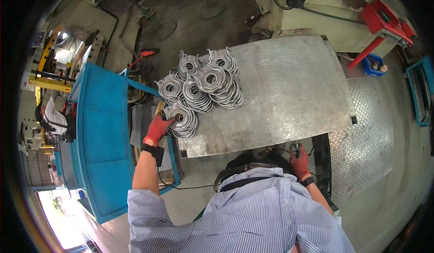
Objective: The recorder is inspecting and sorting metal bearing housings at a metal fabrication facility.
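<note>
My left hand (159, 129), in a red glove with dark fingertips, is closed on the left edge of a stamped metal bracket (185, 119). That bracket tops the nearest stack, at the table's near left corner. Behind it stand several more stacks of the same grey brackets (211, 79), each with a round hole and curved arms. My right hand (299, 161), also red-gloved, is low beside the table's near edge. Its fingers are wrapped round a small dark tool with a thin metal tip (296, 147); the tool's exact kind is unclear.
The metal table (280, 90) has dark corners. A blue metal rack (103, 140) stands close on the left. To the right are a tread-plate floor sheet (366, 135), a red control stand (384, 22) and a blue crate (373, 65). Another person (55, 119) is far left.
</note>
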Demonstrator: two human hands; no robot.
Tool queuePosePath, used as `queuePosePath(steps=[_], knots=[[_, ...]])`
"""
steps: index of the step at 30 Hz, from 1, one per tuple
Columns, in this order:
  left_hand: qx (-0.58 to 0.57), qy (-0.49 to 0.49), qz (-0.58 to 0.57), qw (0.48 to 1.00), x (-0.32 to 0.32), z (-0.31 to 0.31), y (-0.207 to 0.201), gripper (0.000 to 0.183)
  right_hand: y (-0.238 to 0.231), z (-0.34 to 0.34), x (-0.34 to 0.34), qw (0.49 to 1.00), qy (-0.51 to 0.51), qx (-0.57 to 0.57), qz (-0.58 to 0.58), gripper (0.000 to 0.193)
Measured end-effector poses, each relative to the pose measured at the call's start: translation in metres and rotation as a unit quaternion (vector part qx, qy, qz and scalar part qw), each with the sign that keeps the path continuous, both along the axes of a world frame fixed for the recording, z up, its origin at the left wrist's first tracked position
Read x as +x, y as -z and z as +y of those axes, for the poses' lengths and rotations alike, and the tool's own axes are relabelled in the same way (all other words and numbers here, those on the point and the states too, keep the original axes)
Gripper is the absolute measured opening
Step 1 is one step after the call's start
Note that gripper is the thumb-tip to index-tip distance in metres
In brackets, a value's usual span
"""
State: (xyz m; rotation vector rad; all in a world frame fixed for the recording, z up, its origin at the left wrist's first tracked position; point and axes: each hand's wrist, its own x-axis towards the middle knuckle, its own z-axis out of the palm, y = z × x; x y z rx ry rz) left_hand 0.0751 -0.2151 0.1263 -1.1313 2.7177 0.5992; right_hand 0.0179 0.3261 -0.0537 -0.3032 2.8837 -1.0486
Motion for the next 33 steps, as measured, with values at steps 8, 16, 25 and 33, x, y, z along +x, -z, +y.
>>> queuePosePath(steps=[8, 16, 25, 33], knots=[[-0.073, 0.068, -0.026, 0.995, -0.014, -0.009, 0.004, 0.052, -0.027, 0.017, 0.004, 0.991, 0.059, 0.003, -0.122, 0.051], [-0.107, 0.204, 0.162, 0.959, -0.144, 0.137, -0.131, 0.041, -0.031, 0.035, 0.003, 0.991, 0.098, -0.033, -0.080, 0.047], [-0.032, 0.425, 0.298, 0.854, -0.363, 0.291, -0.215, 0.046, -0.038, 0.090, 0.000, 0.972, 0.199, -0.095, -0.085, 0.043], [-0.195, 0.388, 0.300, 0.849, -0.553, 0.384, -0.225, 0.058, -0.021, 0.141, 0.014, 0.941, 0.314, -0.086, -0.096, 0.050]])
